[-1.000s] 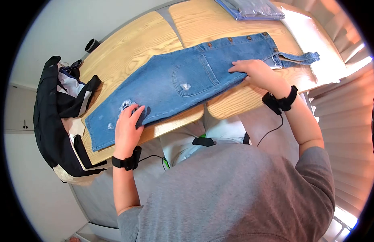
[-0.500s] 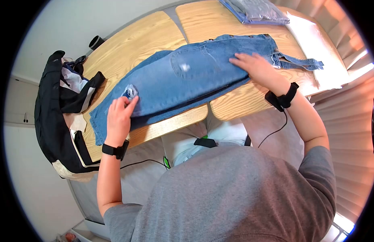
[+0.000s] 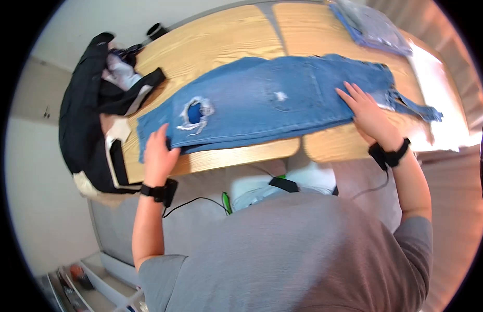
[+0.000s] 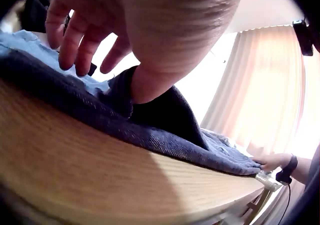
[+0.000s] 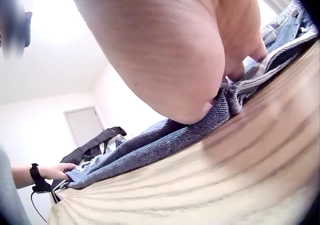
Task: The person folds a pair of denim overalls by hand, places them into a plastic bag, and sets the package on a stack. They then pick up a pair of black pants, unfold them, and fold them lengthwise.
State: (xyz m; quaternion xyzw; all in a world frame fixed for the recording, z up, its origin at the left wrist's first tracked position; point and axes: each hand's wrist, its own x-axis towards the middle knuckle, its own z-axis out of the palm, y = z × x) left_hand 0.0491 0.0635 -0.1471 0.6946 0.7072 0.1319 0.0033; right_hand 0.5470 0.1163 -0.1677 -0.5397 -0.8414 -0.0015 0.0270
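A pair of blue denim overalls (image 3: 246,99) lies lengthwise, folded in layers, across the table. One leg has a frayed hole (image 3: 195,112) with darker blue showing through; a small worn patch is on the pocket. My left hand (image 3: 161,156) is at the near edge of the leg by the hem, fingers extended. In the left wrist view its thumb touches a raised denim layer (image 4: 172,112), while the fingers hang apart above the cloth. With fingers spread, my right hand (image 3: 371,114) rests on the upper part near the straps (image 3: 416,109), its thumb at the near edge.
A black and white garment (image 3: 80,125) hangs over the table's left end. A black cup (image 3: 157,31) stands behind it. Plastic-wrapped folded clothes (image 3: 371,26) lie at the far right, beside a bright white sheet (image 3: 442,88). A seam divides the wooden tabletop (image 3: 220,41).
The near edge of the overalls' upper layer has come toward me and down over the lower one. My left hand has moved off the frayed hole toward the near edge. The view has shifted.
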